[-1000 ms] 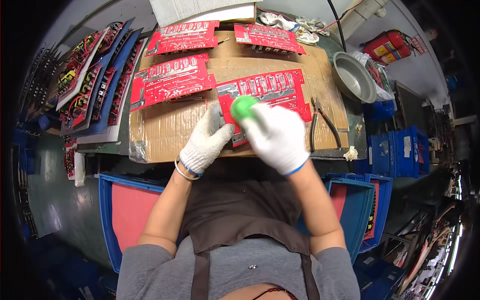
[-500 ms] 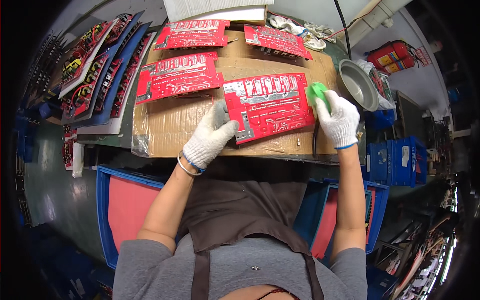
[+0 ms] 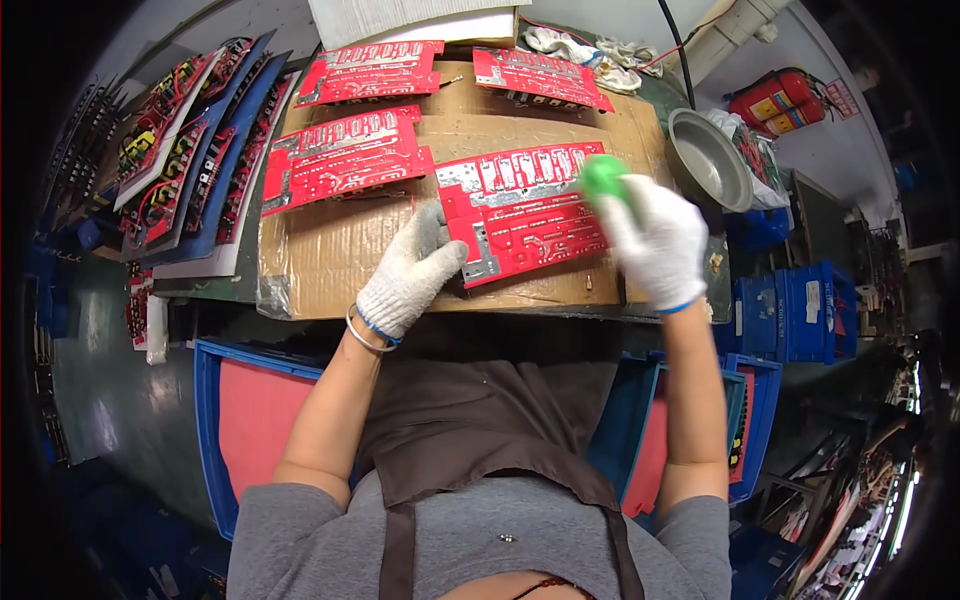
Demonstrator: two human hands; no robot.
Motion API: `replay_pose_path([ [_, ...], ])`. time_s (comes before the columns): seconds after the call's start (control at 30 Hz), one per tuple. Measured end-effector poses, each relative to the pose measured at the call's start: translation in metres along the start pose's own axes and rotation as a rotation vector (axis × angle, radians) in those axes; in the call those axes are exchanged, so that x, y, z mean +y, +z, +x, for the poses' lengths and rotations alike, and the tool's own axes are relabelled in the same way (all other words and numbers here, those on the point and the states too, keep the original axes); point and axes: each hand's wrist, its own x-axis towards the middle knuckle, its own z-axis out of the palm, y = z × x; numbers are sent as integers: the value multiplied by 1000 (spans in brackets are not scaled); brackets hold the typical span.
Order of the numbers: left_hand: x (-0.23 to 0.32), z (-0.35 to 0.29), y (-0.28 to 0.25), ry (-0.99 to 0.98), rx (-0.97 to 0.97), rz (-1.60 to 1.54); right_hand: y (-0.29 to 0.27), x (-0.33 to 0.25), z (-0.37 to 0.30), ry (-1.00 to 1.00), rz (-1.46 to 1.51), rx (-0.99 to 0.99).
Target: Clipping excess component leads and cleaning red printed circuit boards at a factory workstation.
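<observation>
A red circuit board (image 3: pixel 530 225) lies solder side up in front of me, slightly tilted, over a flattened cardboard sheet (image 3: pixel 350 270). My left hand (image 3: pixel 408 268), in a white knit glove, grips the board's left edge between thumb and fingers. In my gloved right hand (image 3: pixel 655 235) is a green rounded object (image 3: pixel 603 178), held over the board's upper right corner. Motion blurs that hand, and the object's exact kind does not show. Three more red boards lie beyond: one at the far left (image 3: pixel 370 72), one below it (image 3: pixel 345 158), one at the far right (image 3: pixel 543 78).
A grey metal bowl (image 3: pixel 708 160) stands at the table's right. Behind it are a plastic bag and a fire extinguisher (image 3: pixel 775 102). Used gloves (image 3: pixel 590 55) lie at the back. Boards stand stacked between panels (image 3: pixel 205 150) at the left. Blue bins (image 3: pixel 208 430) sit below the table edge.
My right hand has moved left, bringing the green object from beside the board to over its upper right corner. My left hand keeps its hold; the whole view has shifted slightly.
</observation>
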Motion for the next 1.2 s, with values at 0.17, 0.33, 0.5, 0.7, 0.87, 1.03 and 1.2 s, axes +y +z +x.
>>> replay_pose_path([
  [0.17, -9, -4, -7, 88, 46, 60, 59, -82, 20, -126, 206, -112],
  [0.33, -10, -6, -7, 40, 5, 35, 36, -11, 17, 232, 81, 3],
  [0.5, -5, -2, -5, -10, 9, 75, 48, -94, -3, 35, 159, -71],
  [0.7, -4, 1, -2, 34, 9, -18, 31, -22, 28, 237, -29, 41],
  [0.87, -2, -2, 0, 42, 6, -16, -6, -63, 20, -32, 35, -158],
  [1.03, -6, -3, -1, 48, 33, 52, 12, -77, 27, -207, -87, -305],
  [1.2, -5, -1, 1, 48, 33, 51, 5, -80, 36, -267, -113, -354],
])
